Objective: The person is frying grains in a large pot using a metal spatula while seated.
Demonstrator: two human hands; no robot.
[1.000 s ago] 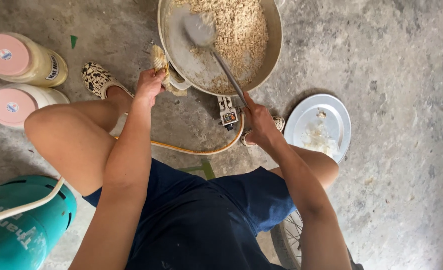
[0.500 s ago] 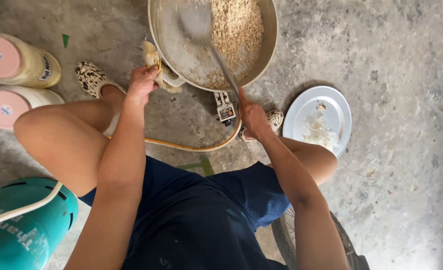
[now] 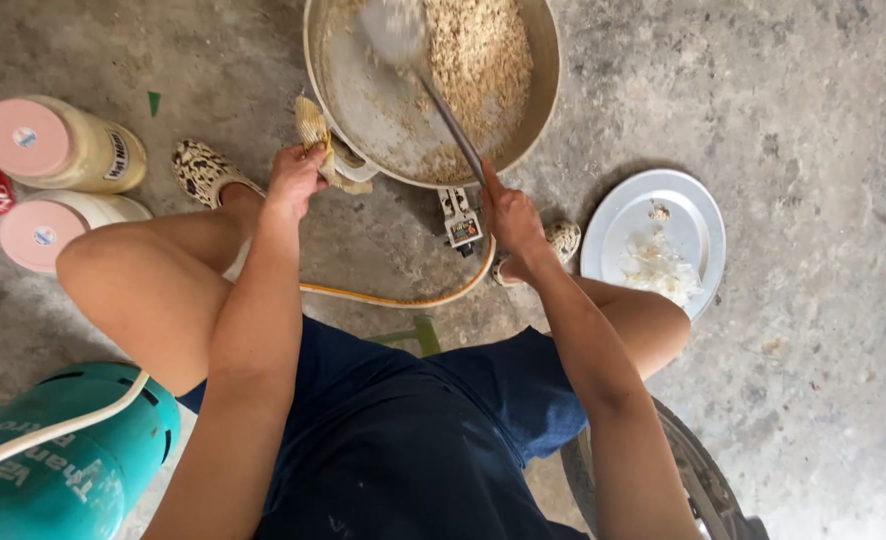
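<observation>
A wide, round metal pan [image 3: 363, 100] sits low on the rough grey concrete floor [image 3: 783, 90], its dull bare bottom showing on one side and a heap of coarse, tan, crumbly grains [image 3: 478, 60] piled on the other. The left hand [image 3: 295, 178] is closed around a crumpled yellowish cloth [image 3: 315, 130] wrapped on the pan's handle at its rim, while the right hand [image 3: 508, 215] is clenched on the thin dark shaft of a metal spatula [image 3: 403, 40], whose blurred flat blade lies inside the pan. Beside the right knee rests a smooth pale round plate [image 3: 693, 215] holding white flaky scraps, and two cream jars [image 3: 73, 150] with flat pink lids stand off to the left.

Dark blue shorts [image 3: 403, 440], patterned slippers [image 3: 201, 172]
</observation>
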